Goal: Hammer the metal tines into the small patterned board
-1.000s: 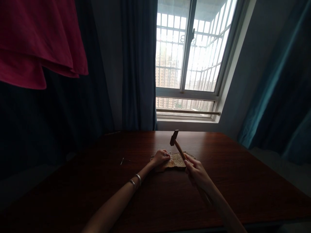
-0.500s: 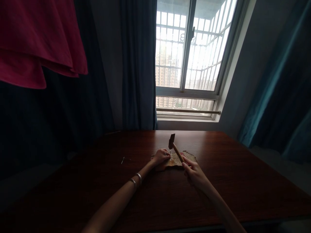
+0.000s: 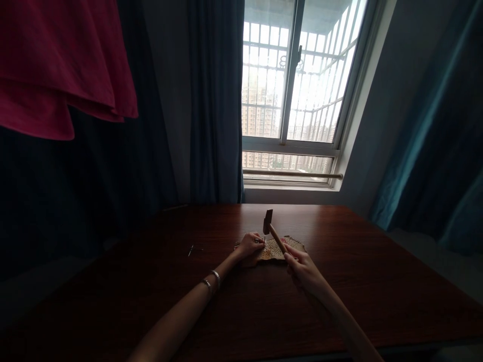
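Note:
My left hand [image 3: 249, 245] rests at the left side of a flat, light-brown board [image 3: 274, 249] with an uneven edge, many small dark holes and a reddish patch. Its fingers pinch a thin, dark, nail-like rod [image 3: 264, 240] that stands upright over the board. My right hand [image 3: 304, 268] is closed round the wooden handle of a hammer [image 3: 277, 238]. The hammer's dark head is right above the top of the rod; whether they touch I cannot tell. The rod's lower end is hidden by my left fingers.
Two thin, slender items [image 3: 190, 249] lie on the brown wooden table [image 3: 226, 311], left of the board. Beyond the table are a barred window [image 3: 284, 100] and blue curtains [image 3: 216, 100]. Pink cloth [image 3: 64, 65] hangs at upper left.
The hammer head has come down slightly, closer to the top of the rod. My left hand keeps its pinch on the rod in about the same place.

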Tool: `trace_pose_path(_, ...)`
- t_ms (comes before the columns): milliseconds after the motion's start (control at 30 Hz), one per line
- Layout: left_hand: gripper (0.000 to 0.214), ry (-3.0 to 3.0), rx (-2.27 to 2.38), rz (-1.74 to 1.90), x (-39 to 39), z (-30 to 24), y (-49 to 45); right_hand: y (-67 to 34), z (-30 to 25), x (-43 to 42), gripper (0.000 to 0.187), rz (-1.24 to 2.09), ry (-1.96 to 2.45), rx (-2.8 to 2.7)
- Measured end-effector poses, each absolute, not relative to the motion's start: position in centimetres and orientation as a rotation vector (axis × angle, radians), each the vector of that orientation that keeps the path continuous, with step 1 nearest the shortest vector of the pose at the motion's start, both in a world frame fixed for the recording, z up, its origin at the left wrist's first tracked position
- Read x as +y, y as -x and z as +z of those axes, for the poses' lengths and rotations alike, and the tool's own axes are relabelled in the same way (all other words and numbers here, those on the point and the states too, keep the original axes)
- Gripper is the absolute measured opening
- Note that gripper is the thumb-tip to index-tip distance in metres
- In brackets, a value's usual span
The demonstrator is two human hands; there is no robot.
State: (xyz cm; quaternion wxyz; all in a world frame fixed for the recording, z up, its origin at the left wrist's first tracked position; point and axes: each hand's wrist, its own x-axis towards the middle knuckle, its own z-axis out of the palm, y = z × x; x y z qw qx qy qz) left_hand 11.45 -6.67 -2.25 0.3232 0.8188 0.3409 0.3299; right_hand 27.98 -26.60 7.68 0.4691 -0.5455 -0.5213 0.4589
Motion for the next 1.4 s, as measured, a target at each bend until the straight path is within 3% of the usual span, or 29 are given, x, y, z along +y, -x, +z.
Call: trace_pose_path(1400, 0.025, -2.157, 0.89, 0.857, -6.6, -2.2, -11.4, -28.0, 7.5, -26.7, 0.068, 1.142, 1.314, -1.316)
